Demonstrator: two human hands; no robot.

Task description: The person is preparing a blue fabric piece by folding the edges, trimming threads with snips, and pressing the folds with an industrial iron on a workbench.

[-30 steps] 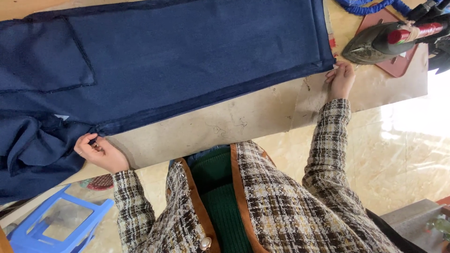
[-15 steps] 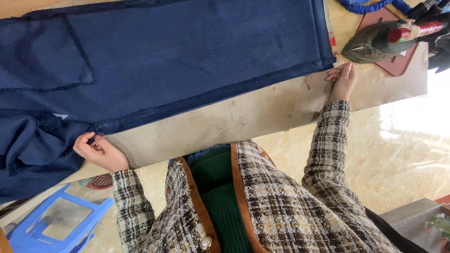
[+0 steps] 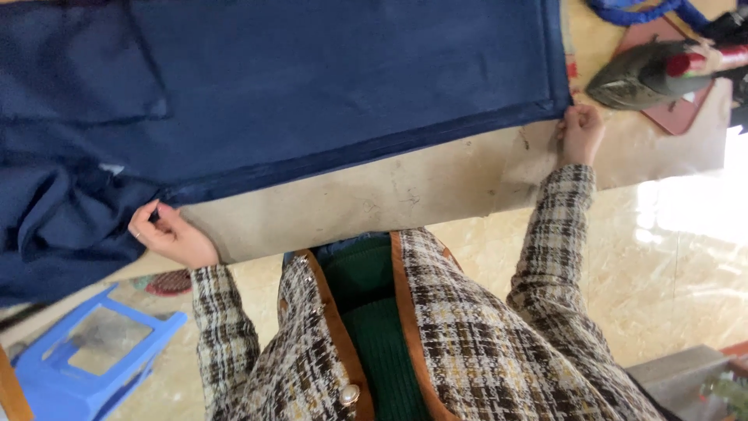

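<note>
Spread flat across most of the tabletop (image 3: pixel 436 187): one dark navy garment (image 3: pixel 327 78), long panel smooth, near seamed edge running in a straight taut line from lower left to upper right. Judged from that: laying-out and straightening largely done along this edge. Left to do, apparently: the bunched, rumpled part of the same cloth at the far left (image 3: pixel 54 226), hanging partly over the tabletop's edge, not yet smoothed. No pressing under way, judging from the iron parked well off the fabric.

Left hand (image 3: pixel 167 234): clenched in a pinch on the seam edge, just where flat cloth meets the rumpled heap, ring visible on one finger. Right hand (image 3: pixel 580 132): fingers curled shut on the hem corner at the other end of the same edge, knuckles up, resting against the bare tabletop.

Counted:
- one navy garment, with one patch pocket (image 3: pixel 78 70) visible at upper left;
- one iron (image 3: pixel 654 70), lying on one reddish mat (image 3: pixel 678 109), just beyond the right hand, apart from the cloth;
- one blue coiled cord (image 3: pixel 647 12) at the top edge, above the iron;
- one blue plastic stool (image 3: pixel 86 351) on the floor, lower left;
- two hands, both in checked tweed sleeves (image 3: pixel 557 234).

Anything further right of the iron: cut off, not to be told.
</note>
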